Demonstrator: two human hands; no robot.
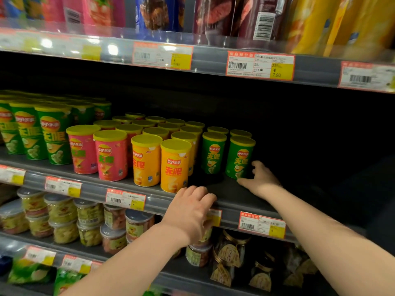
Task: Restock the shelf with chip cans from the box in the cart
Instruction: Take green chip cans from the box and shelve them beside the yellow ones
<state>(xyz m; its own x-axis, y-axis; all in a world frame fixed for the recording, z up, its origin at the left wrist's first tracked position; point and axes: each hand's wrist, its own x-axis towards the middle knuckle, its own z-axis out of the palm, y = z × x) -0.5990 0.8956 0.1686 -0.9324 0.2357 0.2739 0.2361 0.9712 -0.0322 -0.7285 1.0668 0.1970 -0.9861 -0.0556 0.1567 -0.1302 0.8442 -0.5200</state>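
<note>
- The right hand reaches onto the middle shelf and holds a short green chip can low down, with the thumb at the front of its base and the fingers curled round its right side
- That can stands upright at the right end of the front row, set back from the shelf's front edge
- A second green can stands just beside it on the left, with a narrow gap between them
- The left hand grips the shelf's front edge, bent fingers on top and the thumb tucked under, just in front of the nearest of the orange cans
- A price tag sits on the edge strip to the right of that hand
- Further left along the front edge stand pink cans, then taller green cans
- Clear tubs crowd the shelf beneath
</note>
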